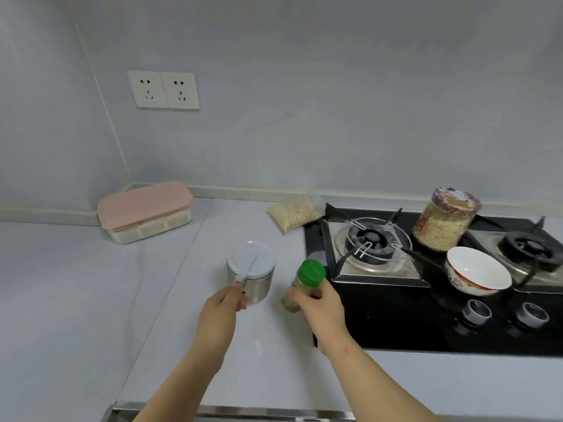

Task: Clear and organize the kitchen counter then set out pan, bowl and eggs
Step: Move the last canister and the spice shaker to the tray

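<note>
A steel canister [255, 280] with a clear lid and a small spoon handle stands mid-counter. My left hand [221, 309] grips its near side, thumb by the handle. Just right of it, my right hand [320, 309] is closed around a green-capped spice bottle [306, 280], tilted slightly, at the hob's front left corner. A white bowl [478, 274] with a red pattern sits on the black gas hob [396, 315] between the two burners. No pan or eggs are in view.
A pink-lidded container [146, 210] rests in the back left corner. A bag of grains [295, 217] lies by the wall. A glass jar of grains [446, 220] stands on the hob behind the bowl. Two sockets [164, 90] are on the wall.
</note>
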### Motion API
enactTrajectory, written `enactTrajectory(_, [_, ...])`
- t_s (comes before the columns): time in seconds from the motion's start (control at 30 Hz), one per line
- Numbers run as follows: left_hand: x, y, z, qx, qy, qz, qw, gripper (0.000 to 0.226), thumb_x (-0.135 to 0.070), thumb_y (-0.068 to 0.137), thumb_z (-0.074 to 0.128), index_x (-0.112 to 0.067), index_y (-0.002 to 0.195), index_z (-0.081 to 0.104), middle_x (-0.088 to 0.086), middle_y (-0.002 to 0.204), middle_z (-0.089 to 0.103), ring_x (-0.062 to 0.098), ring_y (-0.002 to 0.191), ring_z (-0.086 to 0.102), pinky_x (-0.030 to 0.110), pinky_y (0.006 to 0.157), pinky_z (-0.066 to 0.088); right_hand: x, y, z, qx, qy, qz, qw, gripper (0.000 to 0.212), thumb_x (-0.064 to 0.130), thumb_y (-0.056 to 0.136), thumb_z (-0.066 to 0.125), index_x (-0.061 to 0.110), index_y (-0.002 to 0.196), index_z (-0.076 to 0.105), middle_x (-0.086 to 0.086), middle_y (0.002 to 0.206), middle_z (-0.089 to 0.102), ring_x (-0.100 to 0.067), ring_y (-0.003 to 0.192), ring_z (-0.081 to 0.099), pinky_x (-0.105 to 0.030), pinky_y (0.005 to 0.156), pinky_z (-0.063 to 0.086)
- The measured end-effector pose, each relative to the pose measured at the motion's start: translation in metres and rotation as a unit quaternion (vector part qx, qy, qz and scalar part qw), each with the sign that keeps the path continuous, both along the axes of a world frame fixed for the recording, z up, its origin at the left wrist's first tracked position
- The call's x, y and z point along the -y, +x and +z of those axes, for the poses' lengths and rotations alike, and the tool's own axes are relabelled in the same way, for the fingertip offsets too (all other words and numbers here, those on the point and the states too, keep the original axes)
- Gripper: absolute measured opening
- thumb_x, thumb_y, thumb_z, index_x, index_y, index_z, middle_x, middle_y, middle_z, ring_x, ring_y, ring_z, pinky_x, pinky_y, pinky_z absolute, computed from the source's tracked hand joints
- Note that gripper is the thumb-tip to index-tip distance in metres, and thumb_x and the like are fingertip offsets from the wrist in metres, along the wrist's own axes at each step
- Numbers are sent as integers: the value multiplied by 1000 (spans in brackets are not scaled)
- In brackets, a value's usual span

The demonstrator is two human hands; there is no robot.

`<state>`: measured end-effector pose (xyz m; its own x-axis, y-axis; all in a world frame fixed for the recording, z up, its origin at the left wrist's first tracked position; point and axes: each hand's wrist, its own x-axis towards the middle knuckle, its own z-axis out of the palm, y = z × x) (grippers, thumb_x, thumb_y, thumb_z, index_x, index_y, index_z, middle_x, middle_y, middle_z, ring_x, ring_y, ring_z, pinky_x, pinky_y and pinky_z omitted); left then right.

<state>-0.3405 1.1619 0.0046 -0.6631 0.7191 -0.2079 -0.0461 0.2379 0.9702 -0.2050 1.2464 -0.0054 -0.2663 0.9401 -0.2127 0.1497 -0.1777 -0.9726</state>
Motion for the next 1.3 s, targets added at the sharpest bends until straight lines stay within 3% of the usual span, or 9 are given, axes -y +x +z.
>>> enactTrajectory(0.1, [-18,23,12,-7,20,-47,999,41,-26,97,43,-14,57,48,12,89,64,22,87,54,31,79,38,3,31,12,-11,13,-63,998,18,19,75,74,28,88,65,5,89,69,-12,89,63,-37,88,53])
enactTrajectory(0.23, [-43,78,27,-2,29,-135,990,43,-24,97,43,-13,56,47,5,72,56,20,81,54,29,74,40,8,90,21,-21,21,-154,988,16,20,75,75,26,87,66,6,87,69,-12,89,64,-43,92,52])
enactTrajectory(0.37, [-64,145,35,4,9,-210,978,46,-25,96,45,-12,52,45,6,65,51,24,80,54,39,89,44,12,157,23,-26,29,-233,972,19,21,75,75,27,90,65,6,89,70,-14,91,64,-46,93,51])
enactTrajectory(0.5, [-80,220,43,30,1,-283,959,46,-28,95,46,-14,52,45,11,74,55,27,87,57,37,87,43,16,230,26,-21,39,-301,953,20,22,73,76,30,87,64,6,88,68,-18,92,64,-47,91,51])
enactTrajectory(0.67, [-96,313,52,41,7,-320,947,44,-26,96,45,-12,54,47,9,71,52,24,80,51,35,80,41,21,316,36,-36,46,-343,938,19,16,77,74,28,86,63,6,88,66,-16,91,62,-45,92,51])
enactTrajectory(0.93, [-115,483,58,43,20,-393,918,43,-24,98,42,-12,57,47,13,83,61,22,80,51,28,69,41,26,482,41,-28,51,-413,909,19,16,77,73,28,87,62,3,92,67,-12,89,62,-43,91,52])
enactTrajectory(1.1, [-141,565,55,35,12,-434,900,43,-24,97,42,-14,55,46,12,82,59,21,78,50,31,76,42,16,557,46,-27,57,-440,896,20,13,81,70,19,98,62,2,94,65,-7,86,59,-39,90,52])
enactTrajectory(1.3, [-211,665,52,50,0,-473,880,41,-24,96,42,-13,56,45,11,81,57,21,81,52,32,78,42,-45,649,47,6,71,-489,869,18,17,78,72,26,90,62,5,90,65,-9,87,60,-43,91,52])
